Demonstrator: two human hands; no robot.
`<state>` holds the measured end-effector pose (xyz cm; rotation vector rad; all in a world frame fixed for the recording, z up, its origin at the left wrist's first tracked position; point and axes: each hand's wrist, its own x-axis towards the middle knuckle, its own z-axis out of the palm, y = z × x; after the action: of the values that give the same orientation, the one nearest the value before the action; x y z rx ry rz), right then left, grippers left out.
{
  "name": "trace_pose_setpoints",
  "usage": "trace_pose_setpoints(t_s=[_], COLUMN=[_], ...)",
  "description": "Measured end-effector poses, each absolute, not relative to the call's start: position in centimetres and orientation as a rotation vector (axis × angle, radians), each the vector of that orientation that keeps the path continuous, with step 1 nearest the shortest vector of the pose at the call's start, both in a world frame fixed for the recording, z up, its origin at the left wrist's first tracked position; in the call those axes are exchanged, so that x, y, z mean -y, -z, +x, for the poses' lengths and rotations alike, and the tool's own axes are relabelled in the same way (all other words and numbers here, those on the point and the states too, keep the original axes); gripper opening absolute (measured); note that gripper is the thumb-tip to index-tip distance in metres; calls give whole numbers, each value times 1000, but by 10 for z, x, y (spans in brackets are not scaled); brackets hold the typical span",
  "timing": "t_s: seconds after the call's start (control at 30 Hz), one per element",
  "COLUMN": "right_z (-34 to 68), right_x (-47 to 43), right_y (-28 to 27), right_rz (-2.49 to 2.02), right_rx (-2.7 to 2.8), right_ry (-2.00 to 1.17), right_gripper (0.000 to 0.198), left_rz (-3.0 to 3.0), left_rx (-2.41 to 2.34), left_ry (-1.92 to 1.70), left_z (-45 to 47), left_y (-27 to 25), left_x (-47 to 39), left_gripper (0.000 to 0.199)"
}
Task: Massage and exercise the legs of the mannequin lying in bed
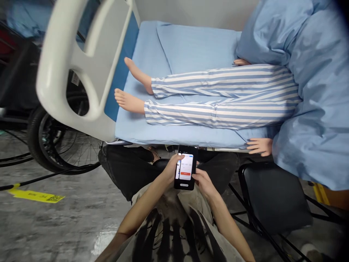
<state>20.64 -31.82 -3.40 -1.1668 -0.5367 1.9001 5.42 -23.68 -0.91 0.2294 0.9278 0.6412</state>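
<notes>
A black smartphone [186, 168] with a lit screen is held upright above my lap, near the side of the bed. My left hand [171, 168] grips its left edge, with the thumb lying over the upper part of the display. On the other edge, my right hand [205, 182] has its fingers against the lower right side. A white page with a red button shows on the screen, but its text is too small to read. The fingers behind the phone are hidden.
A blue-sheeted bed [196, 47] with a pale footboard [54, 72] lies ahead. Striped trousers [223, 94] clothe a lying figure, person or manikin I cannot tell, partly under a blue quilt [321, 91]. A wheelchair wheel [35, 138] stands left, a black folding chair [275, 196] right.
</notes>
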Motion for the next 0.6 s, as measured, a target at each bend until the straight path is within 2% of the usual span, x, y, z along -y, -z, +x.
trace_pose_setpoints(t_s=[0.17, 0.37, 0.6], right_z=[215, 216, 223], right_x=[325, 333, 341], right_y=[30, 36, 41], right_rz=[-1076, -1257, -1691], right_rx=[506, 429, 757], right_ry=[-1853, -1668, -1370], right_gripper=[55, 49, 65], left_rz=[242, 53, 132], left_rx=[-690, -665, -839], left_ry=[-457, -368, -435], left_z=[68, 92, 117], left_y=[22, 47, 44], left_x=[231, 237, 244], left_gripper=[45, 39, 32])
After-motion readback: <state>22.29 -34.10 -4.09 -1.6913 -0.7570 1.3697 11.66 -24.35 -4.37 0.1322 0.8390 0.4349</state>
